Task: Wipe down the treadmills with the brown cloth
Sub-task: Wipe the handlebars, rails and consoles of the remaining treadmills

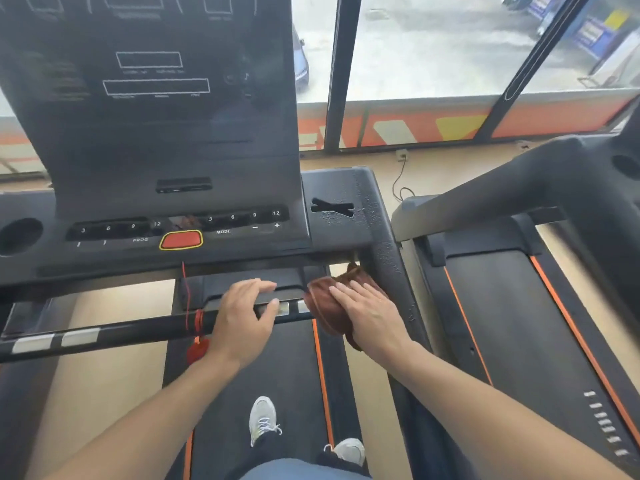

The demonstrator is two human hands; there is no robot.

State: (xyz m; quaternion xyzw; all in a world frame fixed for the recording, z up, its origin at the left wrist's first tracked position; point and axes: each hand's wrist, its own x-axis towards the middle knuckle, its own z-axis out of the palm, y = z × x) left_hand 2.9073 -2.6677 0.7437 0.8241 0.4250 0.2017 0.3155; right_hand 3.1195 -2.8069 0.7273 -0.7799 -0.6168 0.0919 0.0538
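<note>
I stand on the belt (277, 368) of a black treadmill, facing its console (156, 133). A black front handlebar (114, 332) with silver pulse plates crosses below the console. My left hand (242, 317) lies over this bar near its right end, fingers curved over the top. The brown cloth (325, 303) is bunched at the bar's right end, where it meets the right side arm (384, 258). My right hand (367, 317) presses flat on the cloth with straight fingers. Water droplets speckle the right side arm.
A red safety cord and clip (197, 344) hang from the handlebar left of my left hand. A second treadmill (519, 306) stands close on the right. Windows (433, 46) are ahead. My grey shoes (263, 420) are on the belt.
</note>
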